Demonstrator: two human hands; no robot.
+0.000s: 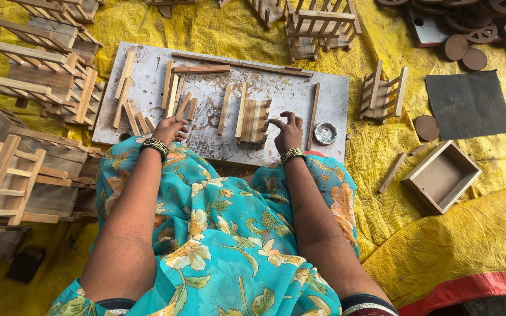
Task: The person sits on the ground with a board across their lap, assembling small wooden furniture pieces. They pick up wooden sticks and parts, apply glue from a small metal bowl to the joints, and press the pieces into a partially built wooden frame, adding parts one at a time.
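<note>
A white, glue-stained board (282, 93) lies on the yellow sheet in front of my knees. My left hand (170, 129) rests on its near edge with fingers curled, next to a loose group of short wooden slats (174, 96); whether it grips one I cannot tell. My right hand (288, 131) hovers with fingers spread, fingertips beside a small slatted wooden assembly (253, 121) lying flat mid-board. A long thin strip (313, 108) lies just right of this hand. Both wrists wear bangles.
A small round metal tin (325, 133) sits on the board's right end. Stacks of finished slatted frames (36, 88) pile up at left; another frame (384, 91) lies right. An open wooden box (442, 175), a dark sheet (468, 104) and round wooden discs (465, 52) lie at right.
</note>
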